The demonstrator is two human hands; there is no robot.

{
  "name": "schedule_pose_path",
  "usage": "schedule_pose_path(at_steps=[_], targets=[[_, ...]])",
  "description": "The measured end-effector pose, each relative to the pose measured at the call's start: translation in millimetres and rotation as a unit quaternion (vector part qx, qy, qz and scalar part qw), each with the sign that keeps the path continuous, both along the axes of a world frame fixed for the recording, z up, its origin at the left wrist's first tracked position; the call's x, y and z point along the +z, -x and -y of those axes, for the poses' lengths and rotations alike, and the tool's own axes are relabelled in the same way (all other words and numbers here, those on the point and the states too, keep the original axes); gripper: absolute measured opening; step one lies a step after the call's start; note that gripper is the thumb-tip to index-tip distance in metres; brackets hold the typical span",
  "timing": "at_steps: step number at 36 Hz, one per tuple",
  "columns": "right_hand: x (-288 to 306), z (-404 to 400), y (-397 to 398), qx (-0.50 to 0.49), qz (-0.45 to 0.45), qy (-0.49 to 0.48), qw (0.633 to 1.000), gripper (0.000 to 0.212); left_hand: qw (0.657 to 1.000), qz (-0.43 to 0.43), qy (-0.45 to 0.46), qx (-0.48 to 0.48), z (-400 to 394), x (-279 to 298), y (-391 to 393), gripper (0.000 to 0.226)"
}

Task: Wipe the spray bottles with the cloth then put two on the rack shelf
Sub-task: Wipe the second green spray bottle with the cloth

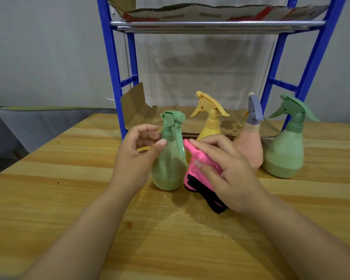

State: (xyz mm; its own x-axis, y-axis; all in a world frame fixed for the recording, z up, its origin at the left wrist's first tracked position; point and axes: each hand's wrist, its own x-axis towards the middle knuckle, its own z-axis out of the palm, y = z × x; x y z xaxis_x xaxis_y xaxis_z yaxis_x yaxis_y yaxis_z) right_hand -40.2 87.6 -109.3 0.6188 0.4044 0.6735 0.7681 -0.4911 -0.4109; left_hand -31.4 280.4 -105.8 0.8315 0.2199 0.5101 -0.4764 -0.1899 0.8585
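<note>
A pale green spray bottle stands upright on the wooden table. My left hand holds it near the neck: the thumb lies on its shoulder and the fingers curl at its left side. My right hand grips a pink cloth with black trim, which lies against the bottle's right side. Behind stand a yellow spray bottle, a peach bottle with a grey-blue trigger and a second green bottle. The blue rack rises behind them, its lower shelf lined with cardboard.
The rack's upper shelf has a chrome front rail and a cardboard liner. A grey wall is behind it. A grey cushioned seat sits beyond the table's left edge. The yellow bottle stands at the front of the lower shelf.
</note>
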Motion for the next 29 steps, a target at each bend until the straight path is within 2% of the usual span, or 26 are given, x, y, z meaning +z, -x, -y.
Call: schedule_pose_path(at_steps=[4,9,13,18,23,26,29], targets=[[-3,0,-2,0.005,0.003,0.019,1.0,0.047,1.0,0.007,0.013,-0.011,4,5,9,0.035],[-5,4,-7,-0.014,-0.009,0.014,1.0,0.044,0.998,-0.05,-0.045,0.011,12,14,10,0.061],[-3,7,-8,-0.026,0.001,0.014,1.0,0.045,0.997,-0.05,-0.062,0.003,10,18,9,0.041],[-4,6,-9,-0.056,0.024,-0.021,0.998,0.046,0.996,-0.045,0.028,-0.077,5,16,10,0.011],[-1,4,-9,-0.084,0.01,-0.077,0.993,0.048,0.989,-0.062,0.081,-0.104,7,11,11,0.019],[4,1,-7,-0.079,-0.011,-0.117,0.99,0.047,0.991,-0.054,0.067,-0.106,9,11,11,0.022],[9,-5,-5,-0.077,0.024,-0.13,0.988,0.047,0.993,-0.031,0.06,-0.1,8,10,9,0.02]])
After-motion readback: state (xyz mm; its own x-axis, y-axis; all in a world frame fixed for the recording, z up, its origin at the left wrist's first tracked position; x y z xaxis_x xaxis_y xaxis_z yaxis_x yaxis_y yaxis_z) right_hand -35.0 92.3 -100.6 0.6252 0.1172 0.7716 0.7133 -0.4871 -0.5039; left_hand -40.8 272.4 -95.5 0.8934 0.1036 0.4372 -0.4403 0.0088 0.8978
